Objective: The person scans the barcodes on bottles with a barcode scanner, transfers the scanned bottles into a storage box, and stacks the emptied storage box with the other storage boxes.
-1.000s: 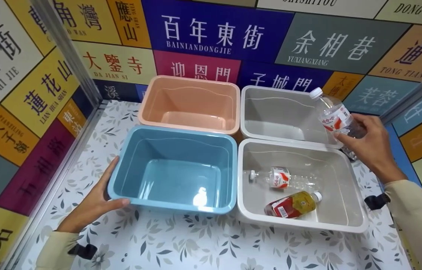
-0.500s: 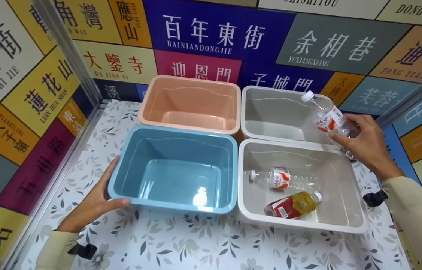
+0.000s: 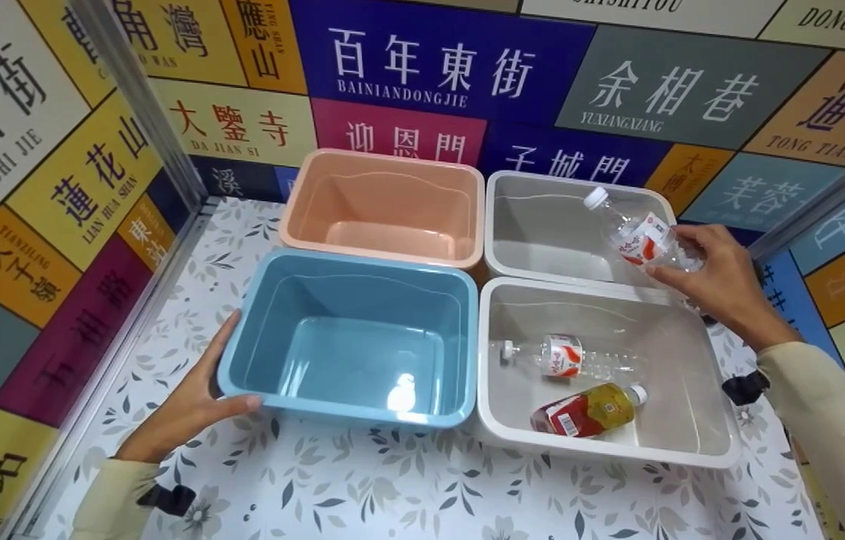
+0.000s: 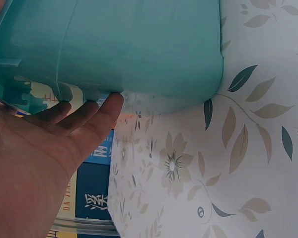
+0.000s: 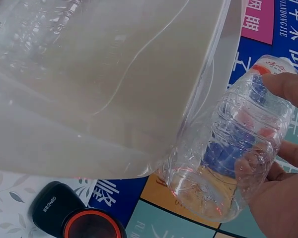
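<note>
My right hand [image 3: 722, 281] grips a clear plastic bottle [image 3: 639, 236] by its lower part, above the right side of the back grey bin [image 3: 542, 178]. The bottle is tilted, its white cap up and to the left, with a red and white label. In the right wrist view the thumb and fingers lie on both sides of the bottle [image 5: 228, 144]. My left hand [image 3: 190, 397] touches the left side of the blue bin [image 3: 347, 416], thumb at its front corner. In the left wrist view its fairly straight fingers rest against the bin's wall [image 4: 139, 54].
The front grey bin [image 3: 609, 448] holds a lying clear bottle [image 3: 561, 355] and a red and yellow drink bottle [image 3: 587, 411]. A peach bin [image 3: 385, 161] stands at the back left. A black object with an orange ring [image 5: 92, 218] lies near the grey bin. Printed walls surround the table.
My right hand has moved left and slightly down with the clear bottle, bringing it farther over the back grey bin. My left hand stays in place at the blue bin.
</note>
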`<state>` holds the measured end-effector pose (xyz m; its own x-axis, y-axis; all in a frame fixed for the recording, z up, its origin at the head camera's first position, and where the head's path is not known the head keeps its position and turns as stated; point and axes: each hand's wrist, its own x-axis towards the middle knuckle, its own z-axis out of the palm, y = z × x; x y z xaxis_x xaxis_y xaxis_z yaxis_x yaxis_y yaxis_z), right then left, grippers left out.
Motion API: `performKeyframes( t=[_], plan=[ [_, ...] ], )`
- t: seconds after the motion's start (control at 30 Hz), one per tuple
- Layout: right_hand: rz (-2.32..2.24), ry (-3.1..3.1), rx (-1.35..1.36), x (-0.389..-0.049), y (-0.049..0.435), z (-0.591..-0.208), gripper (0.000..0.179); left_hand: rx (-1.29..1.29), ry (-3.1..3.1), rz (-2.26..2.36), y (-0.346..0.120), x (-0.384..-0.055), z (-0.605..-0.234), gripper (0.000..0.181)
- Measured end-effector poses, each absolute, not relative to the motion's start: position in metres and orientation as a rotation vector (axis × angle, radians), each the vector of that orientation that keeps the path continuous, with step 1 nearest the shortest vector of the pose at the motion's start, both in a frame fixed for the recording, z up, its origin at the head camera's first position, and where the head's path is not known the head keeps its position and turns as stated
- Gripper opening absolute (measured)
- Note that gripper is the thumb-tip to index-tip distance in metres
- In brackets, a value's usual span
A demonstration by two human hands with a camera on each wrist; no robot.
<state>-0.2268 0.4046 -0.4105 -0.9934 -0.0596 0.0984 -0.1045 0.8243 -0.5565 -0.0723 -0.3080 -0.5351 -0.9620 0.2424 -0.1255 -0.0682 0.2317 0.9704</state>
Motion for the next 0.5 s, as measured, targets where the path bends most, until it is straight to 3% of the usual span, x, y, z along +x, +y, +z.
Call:
performKeyframes(
  t=[0.5],
  plan=[
    [0.914, -2.943, 0.21, -0.2308, 0.3941, -0.4082, 0.079, 0.154, 2.267, 1.755, -0.3077, -0.0717, -0.5325, 0.118]
  ],
)
